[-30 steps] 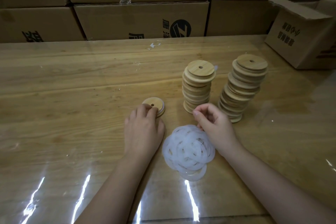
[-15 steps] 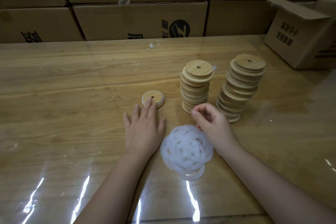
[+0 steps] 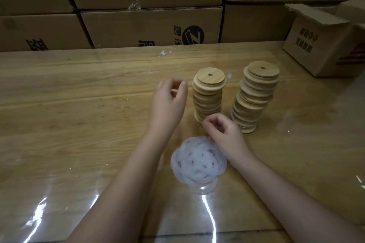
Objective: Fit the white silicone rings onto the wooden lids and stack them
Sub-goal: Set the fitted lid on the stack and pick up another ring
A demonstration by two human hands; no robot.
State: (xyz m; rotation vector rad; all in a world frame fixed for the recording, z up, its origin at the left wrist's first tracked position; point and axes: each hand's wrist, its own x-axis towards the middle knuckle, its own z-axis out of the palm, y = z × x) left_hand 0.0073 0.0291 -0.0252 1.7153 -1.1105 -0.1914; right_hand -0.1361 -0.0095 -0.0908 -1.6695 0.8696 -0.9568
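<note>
the left hand (image 3: 167, 104) hangs blurred over the table (image 3: 79, 104), just left of the left stack of lids (image 3: 208, 94), fingers curled toward the thumb; i cannot tell if it holds a lid. the right hand (image 3: 223, 134), fingers curled, sits at the far edge of the pile of rings (image 3: 197, 162); no ring shows in it. the right stack (image 3: 254, 96) stands apart. likely step: fetching a ring, which next needs stretching round a lid's rim.

My silicone rings (image 3: 198, 161): milky white. My lid stacks (image 3: 209, 92): pale tan wood, fine grain, dark centre hole. My counter (image 3: 79, 114): honey-brown planks, streaked grain. Cartons (image 3: 150, 25): brown, black print.
</note>
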